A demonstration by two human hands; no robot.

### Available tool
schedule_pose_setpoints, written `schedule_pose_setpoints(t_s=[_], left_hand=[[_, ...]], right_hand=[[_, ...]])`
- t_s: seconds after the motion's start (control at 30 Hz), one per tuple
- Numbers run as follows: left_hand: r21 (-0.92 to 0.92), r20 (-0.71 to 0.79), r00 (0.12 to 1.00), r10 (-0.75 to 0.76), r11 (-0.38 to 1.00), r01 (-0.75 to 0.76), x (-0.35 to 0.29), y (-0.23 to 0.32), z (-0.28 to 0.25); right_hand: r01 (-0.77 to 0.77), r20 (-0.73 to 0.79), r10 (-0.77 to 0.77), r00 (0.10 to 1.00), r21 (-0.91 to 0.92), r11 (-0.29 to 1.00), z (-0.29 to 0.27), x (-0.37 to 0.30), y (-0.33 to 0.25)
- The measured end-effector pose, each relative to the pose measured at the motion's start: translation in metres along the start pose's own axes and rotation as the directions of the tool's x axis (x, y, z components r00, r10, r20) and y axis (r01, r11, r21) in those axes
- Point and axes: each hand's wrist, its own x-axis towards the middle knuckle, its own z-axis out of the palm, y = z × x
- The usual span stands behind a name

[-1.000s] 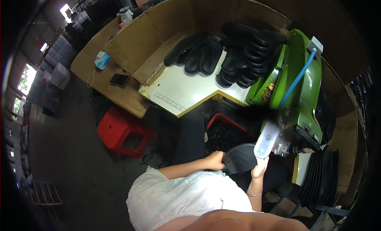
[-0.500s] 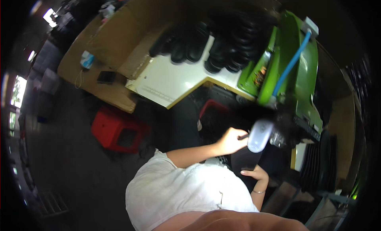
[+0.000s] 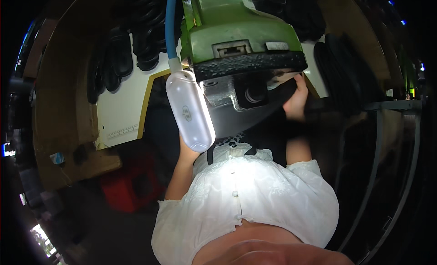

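A green machine [image 3: 236,23] with a metal head [image 3: 248,89] fills the top middle. My right hand [image 3: 297,97] grips a black rubber piece [image 3: 272,100] that lies under the metal head. A white oval lamp [image 3: 190,109] on a blue hose [image 3: 171,23] hangs in front of the machine. My left forearm [image 3: 181,174] reaches up behind this lamp, which hides my left hand. My white buttoned shirt [image 3: 246,196] covers the lower middle.
Black rubber pieces [image 3: 119,51] lie stacked on a white table [image 3: 122,105] at the left, with a cardboard wall [image 3: 59,105] around it. A red stool [image 3: 132,187] stands on the floor. More black pieces [image 3: 346,69] and a metal rack [image 3: 387,128] are at the right.
The view has swung in close to the machine, which now fills the top. Both hands have gone up to the machine head, and the black piece now lies under it.
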Motion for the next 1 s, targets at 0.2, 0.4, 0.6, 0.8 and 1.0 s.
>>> schedule_pose_setpoints(t_s=[0.2,0.4,0.6,0.8,1.0], left_hand=[[0.106,-0.338,0.922,-0.191,0.965,0.239,-0.009,0.02,-0.037],[0.695,-0.184,0.925,0.332,0.709,-0.116,0.006,-0.014,-0.066],[0.589,0.068,0.861,0.504,0.676,-0.442,0.019,0.038,0.036],[0.647,-0.039,0.916,0.4,0.708,-0.281,0.047,0.055,0.06],[0.539,0.138,0.903,0.407,0.733,-0.414,0.048,0.039,0.009]], right_hand=[[0.011,0.014,-0.011,1.0,0.023,1.0,0.04,-0.048,0.051],[0.091,0.234,-0.036,0.972,-0.229,0.969,0.04,-0.086,0.068],[0.293,0.187,-0.249,0.95,-0.267,0.918,0.032,-0.066,0.041],[-0.018,-0.016,0.019,1.0,0.094,0.995,0.022,-0.041,0.027],[-0.096,-0.062,0.095,0.994,-0.003,0.995,0.04,-0.085,0.053]])
